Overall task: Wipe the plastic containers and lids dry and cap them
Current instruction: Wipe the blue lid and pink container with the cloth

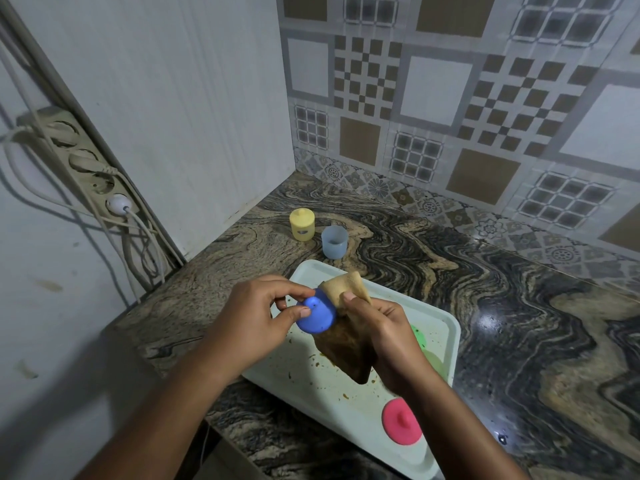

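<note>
Head view, single moment.

Left hand (249, 318): thumb and fingers curled round the rim of the blue lid (317, 315), holding it up above the near-left part of the white tray (332, 396); lid tilted, its domed top facing the camera.

Right hand (384, 337): fingers closed round a brown cloth (346, 344); thumb pins the cloth's lighter upper fold against the right edge of the blue lid; the rest of the cloth hangs down from the palm over the tray.

Tray contents: pink lid (401, 422) with a centre knob, lying flat near the front-right corner; green plastic pieces (434, 363) at the right side, mostly hidden behind the right hand — cannot tell lid from container; brown specks scattered over the tray floor.

Beyond the tray, on the marbled countertop (485, 289): yellow container (302, 225), capped, upright, near the wall corner; pale blue container (334, 242), open and upright, just beside the yellow one and close to the tray's far edge.

Left wall: power strip (86, 168) with cables plugged in.
</note>
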